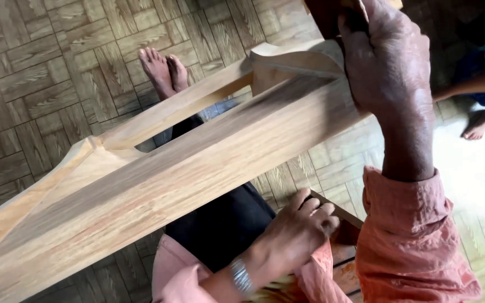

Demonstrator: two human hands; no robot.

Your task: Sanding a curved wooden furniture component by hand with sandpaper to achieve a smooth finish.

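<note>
While the person sits above the parquet floor (pixel 40 73), the right hand (pixel 385 62) is closed around the upper end of a long pale wooden frame piece (pixel 197 168), which slants across the lap. The left hand (pixel 301 230), with a metal bracelet (pixel 241 276), is curled closed just below the frame's lower edge; whether it grips something cannot be told.

My right hand (pixel 385 56) is raised high, fingers curled over the top end of the wooden frame (pixel 197 168), wrist bent, forearm dropping into a rolled salmon sleeve. My left hand (pixel 301 227) sits below the frame's lower edge, fingers folded into a loose fist, a silver bangle on the wrist.
</note>
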